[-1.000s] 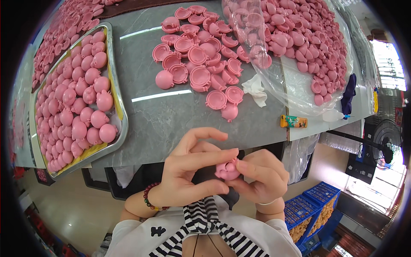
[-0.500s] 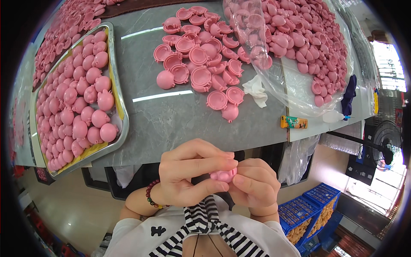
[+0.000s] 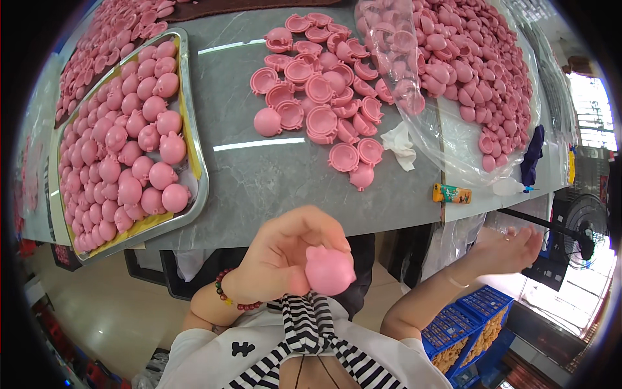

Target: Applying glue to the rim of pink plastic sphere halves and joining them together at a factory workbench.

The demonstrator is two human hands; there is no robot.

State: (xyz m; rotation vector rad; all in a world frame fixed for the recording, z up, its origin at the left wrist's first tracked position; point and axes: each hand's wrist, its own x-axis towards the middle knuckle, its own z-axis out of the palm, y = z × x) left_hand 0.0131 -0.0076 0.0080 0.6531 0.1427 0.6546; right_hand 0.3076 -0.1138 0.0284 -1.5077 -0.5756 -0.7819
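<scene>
A round pink plastic ball point(image 3: 329, 271) with small ear-like bumps is gripped between the thumb and fingers of my left hand point(image 3: 291, 249), just off the table's near edge. My right hand point(image 3: 512, 251) reaches out to the right, past that edge, with its fingers stretched and nothing seen in them. The squeeze bottle point(image 3: 508, 187) with a blue tip lies on the table just beyond it. Pink half-shells point(image 3: 321, 120), several of them joined in pairs, are spread over the middle of the grey table point(image 3: 233, 181).
At left stands a metal tray point(image 3: 201, 175) filled with closed pink balls. A clear plastic bag point(image 3: 421, 139) borders a large heap of shells point(image 3: 473, 71) at right. A crumpled tissue point(image 3: 399, 146), an orange lighter-like item point(image 3: 451, 193), a fan point(image 3: 586, 223) and blue crates point(image 3: 479, 318) are also there.
Both hands were together at the pink ball. My right hand has let go and swung out to the right, while my left keeps the ball, now more exposed. The view has shifted slightly.
</scene>
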